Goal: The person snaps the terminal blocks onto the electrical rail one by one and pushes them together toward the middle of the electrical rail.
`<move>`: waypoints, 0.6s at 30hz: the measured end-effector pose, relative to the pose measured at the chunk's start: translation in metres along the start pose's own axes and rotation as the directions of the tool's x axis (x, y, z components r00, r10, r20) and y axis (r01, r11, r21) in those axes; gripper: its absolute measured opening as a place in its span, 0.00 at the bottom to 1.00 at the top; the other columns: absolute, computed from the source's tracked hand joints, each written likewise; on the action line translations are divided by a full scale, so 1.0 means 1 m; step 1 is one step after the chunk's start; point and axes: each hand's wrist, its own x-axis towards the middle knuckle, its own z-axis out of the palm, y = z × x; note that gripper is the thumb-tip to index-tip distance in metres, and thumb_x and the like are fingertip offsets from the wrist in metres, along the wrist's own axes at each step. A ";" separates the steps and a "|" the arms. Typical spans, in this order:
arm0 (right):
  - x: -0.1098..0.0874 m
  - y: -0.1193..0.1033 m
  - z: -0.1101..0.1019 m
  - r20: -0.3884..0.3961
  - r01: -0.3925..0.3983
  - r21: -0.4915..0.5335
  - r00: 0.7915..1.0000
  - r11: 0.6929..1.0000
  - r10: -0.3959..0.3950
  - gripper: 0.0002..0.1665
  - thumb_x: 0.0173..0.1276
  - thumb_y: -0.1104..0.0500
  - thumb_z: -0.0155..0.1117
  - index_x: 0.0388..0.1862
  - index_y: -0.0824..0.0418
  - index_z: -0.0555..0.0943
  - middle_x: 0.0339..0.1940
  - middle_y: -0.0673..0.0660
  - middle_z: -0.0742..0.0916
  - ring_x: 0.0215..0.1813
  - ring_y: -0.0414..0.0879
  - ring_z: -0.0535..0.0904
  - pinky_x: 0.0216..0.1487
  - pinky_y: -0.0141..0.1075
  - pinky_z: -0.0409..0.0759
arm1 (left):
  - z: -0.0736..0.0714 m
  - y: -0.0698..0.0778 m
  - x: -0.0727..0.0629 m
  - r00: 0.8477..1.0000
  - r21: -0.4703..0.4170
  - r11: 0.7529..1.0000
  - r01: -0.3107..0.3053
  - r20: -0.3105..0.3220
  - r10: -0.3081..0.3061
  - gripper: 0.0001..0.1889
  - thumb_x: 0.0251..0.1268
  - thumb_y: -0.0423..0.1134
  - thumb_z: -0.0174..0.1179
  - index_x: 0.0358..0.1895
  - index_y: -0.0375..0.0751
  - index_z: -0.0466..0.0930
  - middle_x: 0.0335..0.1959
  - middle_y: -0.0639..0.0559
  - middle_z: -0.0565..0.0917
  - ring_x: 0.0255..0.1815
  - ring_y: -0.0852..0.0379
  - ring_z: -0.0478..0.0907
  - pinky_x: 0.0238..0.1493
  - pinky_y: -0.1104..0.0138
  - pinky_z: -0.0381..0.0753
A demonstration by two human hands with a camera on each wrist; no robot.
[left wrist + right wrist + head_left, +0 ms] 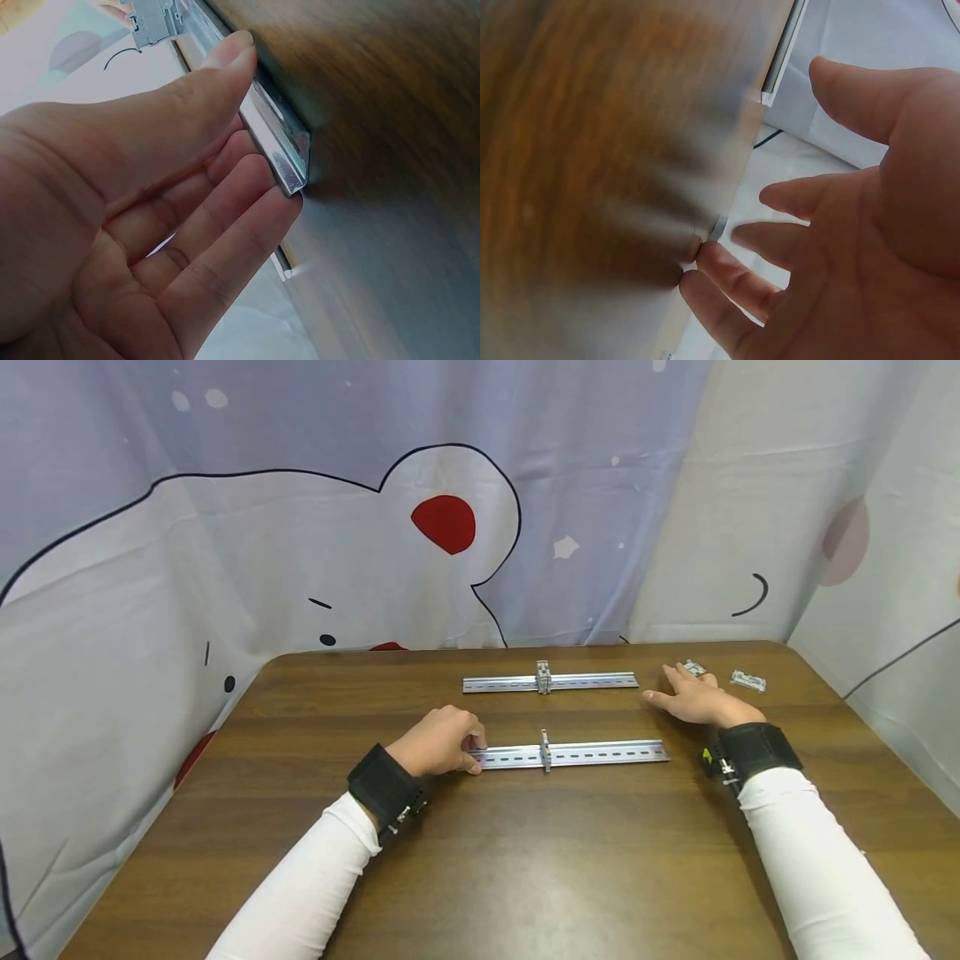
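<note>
My left hand (438, 742) pinches the left end of the nearer slotted metal DIN rail (607, 753) between thumb and fingers. In the left wrist view the rail's end (279, 154) shows between thumb and fingertips. A thin grey terminal block (545, 752) stands across this rail near its middle. At the back right, my right hand (701, 697) reaches out with fingers spread, holding nothing. Just past its fingertips lies a loose terminal block (695, 668), partly hidden by the hand. Farther right lies another loose terminal block (748, 681).
A second DIN rail (592, 681) lies behind the first, roughly parallel, with a wider terminal block group (543, 677) near its middle. The brown wooden table (525, 860) ends at a patterned curtain (300, 552) behind and to the right.
</note>
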 end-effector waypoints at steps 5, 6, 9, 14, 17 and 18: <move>-0.001 0.001 0.000 -0.015 0.026 -0.024 1.000 0.999 -0.026 0.49 0.76 0.40 0.46 0.73 0.79 0.49 0.72 0.80 0.56 0.74 0.73 0.48 0.68 0.65 0.42 | 0.002 -0.001 -0.001 1.000 0.007 1.000 0.013 0.001 -0.013 0.10 0.46 0.41 0.77 0.31 0.45 0.86 0.30 0.54 0.83 0.30 0.61 0.74 0.36 0.65 0.75; -0.001 0.001 0.000 -0.021 0.038 -0.040 0.999 0.998 -0.039 0.48 0.76 0.41 0.47 0.72 0.79 0.51 0.72 0.80 0.58 0.73 0.73 0.50 0.68 0.65 0.43 | 0.002 -0.001 -0.001 1.000 0.009 1.000 0.013 0.000 -0.013 0.11 0.46 0.41 0.77 0.31 0.45 0.86 0.30 0.54 0.83 0.30 0.61 0.74 0.36 0.65 0.75; -0.004 0.001 -0.001 -0.026 0.062 -0.087 0.998 0.994 -0.064 0.45 0.75 0.43 0.51 0.72 0.77 0.56 0.69 0.79 0.64 0.70 0.75 0.56 0.68 0.65 0.51 | 0.003 -0.003 0.000 1.000 0.012 1.000 0.007 -0.005 -0.007 0.11 0.46 0.41 0.78 0.31 0.45 0.86 0.30 0.54 0.83 0.30 0.61 0.74 0.35 0.66 0.75; -0.013 0.001 -0.009 -0.032 0.109 -0.139 0.993 0.984 -0.114 0.31 0.72 0.49 0.58 0.64 0.70 0.72 0.61 0.75 0.76 0.63 0.75 0.68 0.59 0.64 0.67 | 0.004 -0.002 0.002 1.000 0.007 1.000 0.008 -0.008 -0.008 0.10 0.46 0.41 0.77 0.31 0.46 0.86 0.30 0.55 0.83 0.30 0.61 0.74 0.36 0.66 0.75; -0.017 0.002 -0.016 -0.050 0.164 -0.151 0.983 0.975 -0.174 0.19 0.69 0.57 0.62 0.54 0.66 0.82 0.54 0.70 0.83 0.59 0.71 0.74 0.55 0.61 0.72 | 0.004 -0.001 0.001 1.000 0.006 1.000 0.013 -0.008 -0.013 0.10 0.46 0.41 0.78 0.31 0.46 0.86 0.30 0.55 0.84 0.30 0.61 0.75 0.36 0.65 0.76; -0.018 0.003 -0.018 -0.055 0.181 -0.147 0.980 0.972 -0.191 0.15 0.67 0.61 0.63 0.51 0.65 0.84 0.51 0.68 0.85 0.56 0.69 0.77 0.53 0.59 0.74 | 0.003 -0.001 0.001 1.000 0.004 1.000 0.016 -0.007 -0.016 0.11 0.46 0.41 0.78 0.31 0.45 0.86 0.30 0.55 0.84 0.30 0.61 0.75 0.36 0.65 0.76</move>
